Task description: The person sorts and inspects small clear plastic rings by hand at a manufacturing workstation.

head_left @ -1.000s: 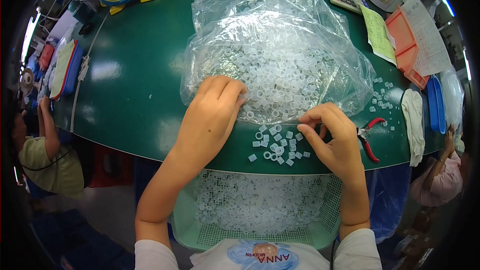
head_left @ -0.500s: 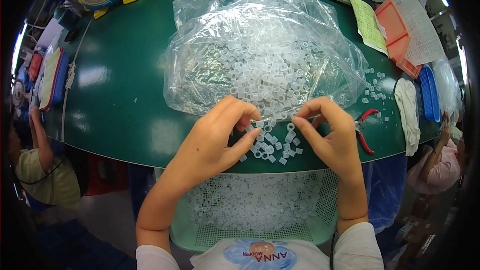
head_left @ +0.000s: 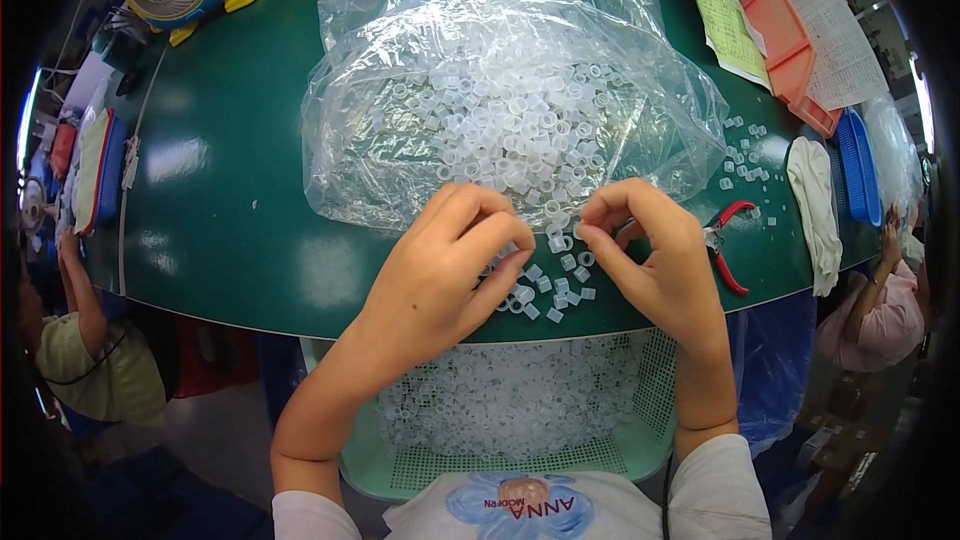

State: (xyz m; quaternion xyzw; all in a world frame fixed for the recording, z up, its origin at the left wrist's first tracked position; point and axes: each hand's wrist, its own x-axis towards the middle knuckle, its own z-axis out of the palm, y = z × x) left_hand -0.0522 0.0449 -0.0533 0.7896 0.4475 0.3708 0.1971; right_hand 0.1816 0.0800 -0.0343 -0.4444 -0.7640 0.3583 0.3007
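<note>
**Two hands over loose plastic rings**

About a dozen small translucent white plastic rings [head_left: 548,285] lie scattered on the dark green surface [head_left: 230,230], between both hands; too short to show a long axis. The right hand [head_left: 655,260] pinches one ring at its fingertips. The left hand [head_left: 445,275] is curled, its contents hidden. One clear plastic bag [head_left: 510,90] of rings lies just beyond. One red-handled pliers [head_left: 728,240] lie right. One green mesh basket [head_left: 500,440] sits below.
</note>
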